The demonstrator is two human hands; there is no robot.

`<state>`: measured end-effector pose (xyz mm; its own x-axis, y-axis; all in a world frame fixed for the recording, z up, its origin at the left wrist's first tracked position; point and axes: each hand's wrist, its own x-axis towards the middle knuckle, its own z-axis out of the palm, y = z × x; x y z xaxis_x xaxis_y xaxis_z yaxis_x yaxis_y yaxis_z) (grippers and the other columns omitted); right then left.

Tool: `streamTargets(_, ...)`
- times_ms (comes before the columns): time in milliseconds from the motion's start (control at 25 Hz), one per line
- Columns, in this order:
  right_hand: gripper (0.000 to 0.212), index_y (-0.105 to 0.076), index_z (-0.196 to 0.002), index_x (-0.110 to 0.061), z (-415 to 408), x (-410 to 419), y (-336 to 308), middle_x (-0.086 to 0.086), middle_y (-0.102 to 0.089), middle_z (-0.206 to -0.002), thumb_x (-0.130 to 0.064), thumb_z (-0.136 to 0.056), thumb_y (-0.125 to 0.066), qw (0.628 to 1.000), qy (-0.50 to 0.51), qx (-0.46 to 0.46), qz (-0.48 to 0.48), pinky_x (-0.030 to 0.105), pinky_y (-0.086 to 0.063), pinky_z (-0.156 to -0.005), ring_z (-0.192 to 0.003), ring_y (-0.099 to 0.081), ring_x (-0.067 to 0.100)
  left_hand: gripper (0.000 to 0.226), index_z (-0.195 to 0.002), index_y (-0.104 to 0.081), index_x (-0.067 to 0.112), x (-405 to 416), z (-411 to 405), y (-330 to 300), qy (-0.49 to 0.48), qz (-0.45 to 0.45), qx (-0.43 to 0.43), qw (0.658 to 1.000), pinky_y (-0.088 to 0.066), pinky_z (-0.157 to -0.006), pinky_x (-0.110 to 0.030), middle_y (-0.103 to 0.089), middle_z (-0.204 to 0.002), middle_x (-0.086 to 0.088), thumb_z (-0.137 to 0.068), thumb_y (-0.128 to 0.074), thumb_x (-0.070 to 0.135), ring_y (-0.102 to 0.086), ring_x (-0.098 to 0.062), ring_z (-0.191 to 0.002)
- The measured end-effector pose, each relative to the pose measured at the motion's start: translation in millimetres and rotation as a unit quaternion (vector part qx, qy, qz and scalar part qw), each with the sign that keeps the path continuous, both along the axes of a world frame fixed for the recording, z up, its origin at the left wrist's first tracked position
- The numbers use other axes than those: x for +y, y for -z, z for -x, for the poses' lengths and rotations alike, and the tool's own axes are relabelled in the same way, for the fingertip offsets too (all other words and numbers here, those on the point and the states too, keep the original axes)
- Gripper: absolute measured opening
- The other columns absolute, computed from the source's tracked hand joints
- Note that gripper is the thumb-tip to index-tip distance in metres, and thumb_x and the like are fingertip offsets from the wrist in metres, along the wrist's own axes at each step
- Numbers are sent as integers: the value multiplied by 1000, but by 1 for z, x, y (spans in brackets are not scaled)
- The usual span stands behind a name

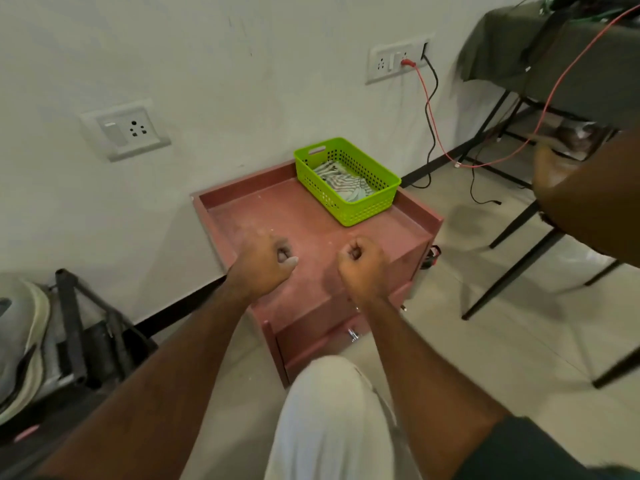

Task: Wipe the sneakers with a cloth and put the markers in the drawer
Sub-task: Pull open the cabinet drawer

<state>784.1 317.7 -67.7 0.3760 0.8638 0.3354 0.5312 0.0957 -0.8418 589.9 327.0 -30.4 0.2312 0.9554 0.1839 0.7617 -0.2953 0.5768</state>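
A low reddish-brown cabinet point(277, 209) stands against the wall, its drawers point(311, 337) closed, with a metal handle on the lower one. On its back right corner sits a green plastic basket point(363, 206) holding a striped cloth point(341, 183). My left hand point(265, 263) and my right hand point(362, 266) hover over the cabinet's front edge, both curled into fists with nothing in them. A pale sneaker point(20, 337) shows at the far left edge on a dark rack. No markers are in view.
Another person's arm point(588, 199) reaches in from the right. A dark table point(561, 53) with thin black legs and red and black cables stands at the back right. Wall sockets point(126, 129) are on the white wall. My knee in pale trousers point(329, 410) is below.
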Motion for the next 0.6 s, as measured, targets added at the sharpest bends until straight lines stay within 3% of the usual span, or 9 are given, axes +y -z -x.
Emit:
streamTargets(120, 7, -65, -74, -17, -32, -33, 39, 1, -68, -80, -14, -78, -59, 976, -36, -103, 187, 33, -53, -72, -78, -63, 24, 9, -76, -71, 11, -16, -10, 5, -7, 20, -17, 1000, -57, -63, -38, -68, -66, -3, -84, -74, 14, -66, -23, -63)
streamTargets(240, 32, -70, -116, -17, -53, -35, 67, 10, -64, -120, -11, -85, -65, 889, -138, -255, 354, 41, -55, -94, -108, -63, 31, 7, -78, -73, 10, -27, -17, 9, -4, 21, -20, 1000, -53, -56, -29, -68, -65, -1, -84, -74, 12, -63, -16, -58)
streamTargets(360, 47, -59, -135, -22, -50, -28, 77, 9, -54, -137, -22, -89, -69, 851, -193, -280, 401, 42, -47, -106, -123, -56, 32, 6, -78, -73, 10, -30, -21, 11, 1, 31, -6, 1000, -48, -54, -23, -68, -65, 0, -84, -73, 10, -58, -9, -55)
streamTargets(480, 38, -63, -129, -21, -49, -19, 91, 11, -59, -131, -24, -91, -65, 832, -192, -335, 398, 39, -49, -103, -121, -57, 31, 7, -77, -73, 9, -26, -20, 18, -1, 42, -2, 999, -52, -56, -27, -68, -65, -3, -85, -71, 9, -58, -12, -56)
streamTargets(600, 26, -68, -116, -17, -48, -21, 96, 14, -63, -118, -18, -99, -48, 852, -171, -351, 348, 38, -52, -94, -113, -59, 33, 10, -75, -70, 13, -22, -19, 28, -2, 57, 0, 998, -51, -55, -25, -67, -65, -1, -85, -71, 11, -59, -12, -56)
